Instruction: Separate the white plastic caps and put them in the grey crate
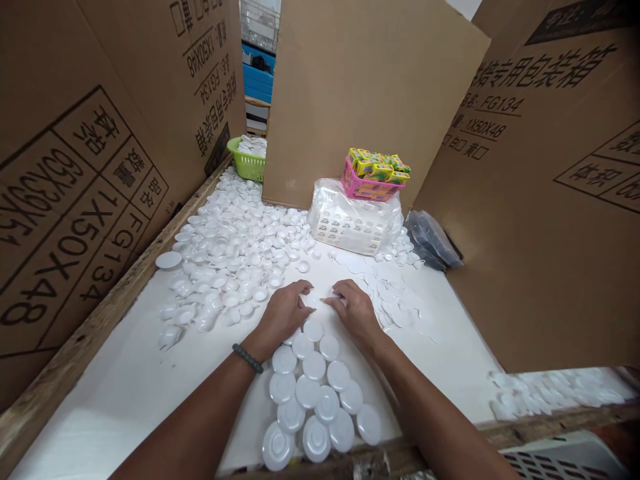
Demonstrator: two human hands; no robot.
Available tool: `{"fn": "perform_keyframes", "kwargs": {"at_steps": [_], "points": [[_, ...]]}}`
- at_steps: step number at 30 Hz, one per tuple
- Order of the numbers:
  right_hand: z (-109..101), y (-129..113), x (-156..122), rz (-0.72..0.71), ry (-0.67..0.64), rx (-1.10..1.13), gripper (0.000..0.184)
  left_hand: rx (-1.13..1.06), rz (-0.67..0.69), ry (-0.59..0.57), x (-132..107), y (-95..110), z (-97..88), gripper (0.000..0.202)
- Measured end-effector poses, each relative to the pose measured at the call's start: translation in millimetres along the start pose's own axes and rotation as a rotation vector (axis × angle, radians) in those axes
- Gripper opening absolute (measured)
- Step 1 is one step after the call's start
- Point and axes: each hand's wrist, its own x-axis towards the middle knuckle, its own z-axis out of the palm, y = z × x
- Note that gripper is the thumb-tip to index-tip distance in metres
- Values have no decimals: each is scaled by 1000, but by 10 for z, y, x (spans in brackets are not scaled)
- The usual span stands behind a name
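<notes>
My left hand (287,312) and my right hand (356,310) face each other over the middle of the white table, thumbs and forefingers curled inward. A pale white disc (317,298) shows faintly between the fingertips, pinched at its sides; its edges blend into the tabletop. Just below the hands, several round white plastic lids (314,365) with raised rings lie in a loose cluster between my forearms. Thin white paper-like discs (393,290) are scattered beside my right hand. To the left of my left hand spreads a large heap of small white cup-shaped plastic pieces (240,247).
A clear plastic bag (355,217) of printed sheets supports a pink basket (373,188) of yellow-green boxes. A green basket (247,163) of white pieces stands at the back left. Cardboard walls (370,87) surround the table. More white pieces (555,393) lie at the right edge.
</notes>
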Motion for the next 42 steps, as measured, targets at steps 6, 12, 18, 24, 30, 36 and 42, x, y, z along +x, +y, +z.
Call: {"fn": "perform_keyframes", "kwargs": {"at_steps": [6, 12, 18, 24, 30, 36, 42], "points": [[62, -40, 28, -81, 59, 110, 14, -34, -15, 11, 2, -3, 2, 36], [50, -140, 27, -269, -129, -1, 21, 9, -6, 16, -1, 11, -7, 33], [14, -207, 113, -338, -192, -199, 22, 14, -5, 30, 3, 12, 1, 32], [125, -176, 113, -89, -83, 108, 19, -132, -5, 15, 19, -30, -54, 34], [112, -131, 85, 241, -143, 718, 33, -391, -78, 10, 26, -19, -77, 24], [74, -133, 91, -62, -158, 391, 27, -410, -276, 64, 35, 9, -66, 29], [160, -81, 155, -162, -130, 237, 24, -341, -353, 72, 53, 40, -77, 26]]}}
